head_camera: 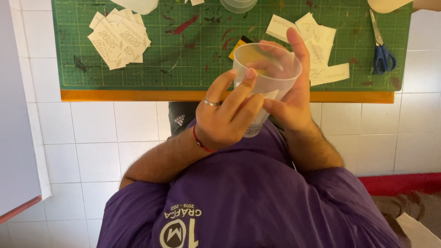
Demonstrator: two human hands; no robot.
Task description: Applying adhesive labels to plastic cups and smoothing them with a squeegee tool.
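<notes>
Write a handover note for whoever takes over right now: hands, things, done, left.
Left hand: fingers pressed on the near wall of the translucent cup.
Right hand: grips the cup from the far side, held above the mat's edge.
Things: paper slips in two piles, left and right, on the green cutting mat; scissors at its right.
Done: a printed mark shows low on the cup.
Left: many slips unused on the mat.

A translucent plastic cup (266,73) sits at centre, held over the near edge of the green cutting mat (193,69). At ten o'clock lies a pile of white paper stickers (119,39); at two o'clock more stickers (317,46); blue-handled scissors (381,50) farther right.
</notes>
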